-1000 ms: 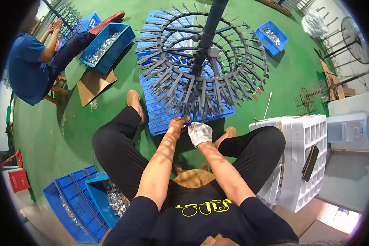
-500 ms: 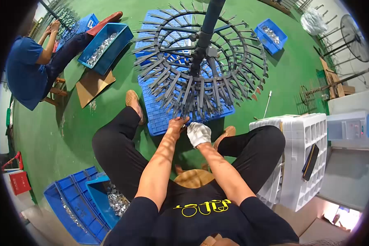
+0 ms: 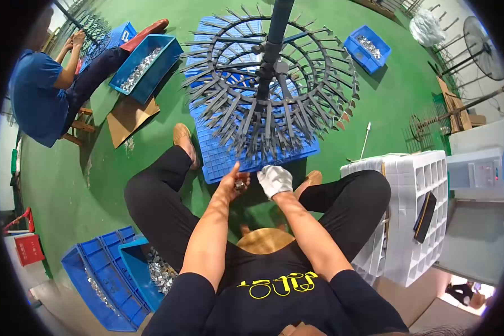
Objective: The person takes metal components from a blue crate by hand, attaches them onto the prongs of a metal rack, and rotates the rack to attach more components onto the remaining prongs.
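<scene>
My bare left hand (image 3: 233, 182) curls around small shiny metal pieces (image 3: 240, 184), the thumb raised towards the rack. Beside it my right hand (image 3: 275, 181), in a white glove, is closed at the near edge of the rack; whatever its fingers hold is hidden. Right above both hands stands a dark round rack (image 3: 269, 106), its rings set with many prongs pointing outward around a central post (image 3: 276, 33). Under the rack lies a blue plastic pallet (image 3: 215, 162).
Bins of metal pieces stand at the lower left (image 3: 134, 269), upper left (image 3: 145, 64) and upper right (image 3: 368, 49). A co-worker (image 3: 36, 95) sits at the left by another rack. White stacked crates (image 3: 400, 213) are beside my right knee. Cardboard (image 3: 130, 119) lies on the green floor.
My left hand has drawn back from the rack, down and left, with the metal pieces now showing in it. My right hand has shifted slightly right. The rack appears slightly turned.
</scene>
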Motion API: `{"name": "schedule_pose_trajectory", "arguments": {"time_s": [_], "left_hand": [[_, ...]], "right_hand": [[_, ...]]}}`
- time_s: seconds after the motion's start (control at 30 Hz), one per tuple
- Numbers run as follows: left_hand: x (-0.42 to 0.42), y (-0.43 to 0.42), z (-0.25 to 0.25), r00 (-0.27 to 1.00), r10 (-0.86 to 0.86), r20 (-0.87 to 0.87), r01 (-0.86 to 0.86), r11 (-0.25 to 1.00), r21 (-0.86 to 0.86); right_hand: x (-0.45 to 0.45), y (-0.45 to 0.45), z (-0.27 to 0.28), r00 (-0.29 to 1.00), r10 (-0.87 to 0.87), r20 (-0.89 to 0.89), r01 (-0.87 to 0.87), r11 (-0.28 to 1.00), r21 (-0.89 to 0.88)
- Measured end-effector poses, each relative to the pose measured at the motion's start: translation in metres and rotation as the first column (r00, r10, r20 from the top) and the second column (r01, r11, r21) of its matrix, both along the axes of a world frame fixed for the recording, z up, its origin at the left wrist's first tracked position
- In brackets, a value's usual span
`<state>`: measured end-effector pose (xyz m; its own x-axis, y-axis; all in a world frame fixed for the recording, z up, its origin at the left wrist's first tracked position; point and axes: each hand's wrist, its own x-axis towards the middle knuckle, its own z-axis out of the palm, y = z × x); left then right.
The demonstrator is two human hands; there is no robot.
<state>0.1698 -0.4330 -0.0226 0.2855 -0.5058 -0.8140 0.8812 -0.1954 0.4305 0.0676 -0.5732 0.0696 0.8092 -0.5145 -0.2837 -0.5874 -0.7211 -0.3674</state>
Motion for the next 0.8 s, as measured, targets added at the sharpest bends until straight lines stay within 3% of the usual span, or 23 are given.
{"name": "schedule_pose_trajectory", "arguments": {"time_s": [0.1,0.2,0.23,0.37,0.47,0.5,0.6,0.8], "left_hand": [[-0.004,0.007,0.008,0.979,-0.134,-0.155,0.129,0.991,-0.046],[-0.017,0.000,0.012,0.950,-0.202,-0.238,0.152,0.965,-0.212],[-0.021,-0.002,0.022,0.950,-0.196,-0.245,0.147,0.968,-0.204],[-0.029,-0.024,0.032,0.948,-0.194,-0.252,0.149,0.971,-0.186],[-0.032,-0.037,0.018,0.939,-0.281,-0.196,0.223,0.936,-0.271],[-0.031,-0.036,0.016,0.935,-0.328,-0.137,0.285,0.921,-0.264],[-0.035,-0.039,0.013,0.930,-0.309,-0.199,0.211,0.892,-0.399],[-0.038,-0.045,0.044,0.960,-0.257,-0.108,0.228,0.946,-0.231]], "right_hand": [[-0.003,-0.012,0.024,0.992,0.057,-0.116,-0.049,0.996,0.074],[-0.014,-0.021,0.038,0.993,0.100,0.060,-0.112,0.966,0.235],[-0.014,-0.022,0.046,0.983,0.182,-0.025,-0.167,0.943,0.287],[-0.032,-0.017,0.053,0.948,0.287,0.134,-0.311,0.926,0.213],[-0.028,-0.013,0.071,0.963,0.263,-0.065,-0.236,0.931,0.277],[-0.029,-0.010,0.077,0.974,0.220,-0.058,-0.200,0.949,0.242],[-0.033,-0.011,0.059,0.979,0.191,-0.072,-0.173,0.963,0.205],[-0.044,-0.033,0.033,1.000,0.006,0.026,-0.021,0.780,0.625]]}}
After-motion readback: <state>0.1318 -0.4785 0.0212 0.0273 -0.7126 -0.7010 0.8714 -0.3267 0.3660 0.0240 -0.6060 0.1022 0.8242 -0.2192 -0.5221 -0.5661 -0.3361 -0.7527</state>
